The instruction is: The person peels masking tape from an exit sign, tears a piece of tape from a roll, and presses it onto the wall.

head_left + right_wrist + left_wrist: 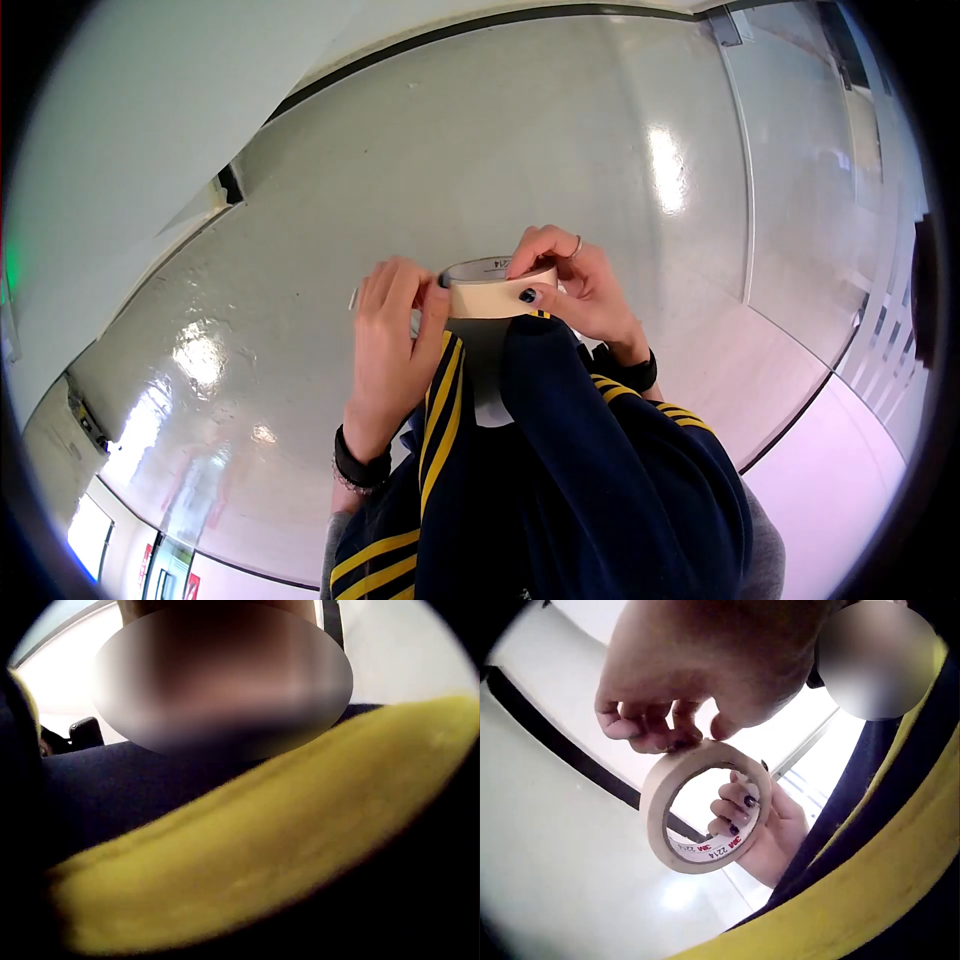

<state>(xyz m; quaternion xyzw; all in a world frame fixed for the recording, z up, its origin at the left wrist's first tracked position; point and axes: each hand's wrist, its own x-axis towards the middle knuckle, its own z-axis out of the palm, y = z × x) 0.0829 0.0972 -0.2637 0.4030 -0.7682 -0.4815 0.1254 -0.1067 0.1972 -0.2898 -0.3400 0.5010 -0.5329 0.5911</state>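
A cream roll of masking tape (pixel 490 297) is held up in front of the body, printed "3M 2214" on the inside of its core. My right hand (pixel 585 290) grips it, with fingers hooked through the ring and the dark-nailed thumb against the outer face. At the roll's other side, my left hand (pixel 388 322) has its thumb and curled fingertips pinched at the outer edge. The left wrist view shows the roll (pixel 656 802) under the left hand (pixel 697 671), with the right hand (pixel 772 840) behind it. The right wrist view shows neither the roll nor the right hand's fingers.
A dark blue jacket (pixel 560 400) with yellow stripes covers the body and arms. Below is a shiny grey floor (pixel 480 140) with light reflections. A pale wall panel (pixel 150 110) stands at the left, glass panels (pixel 800 170) at the right. A yellow stripe (pixel 247 862) fills much of the right wrist view.
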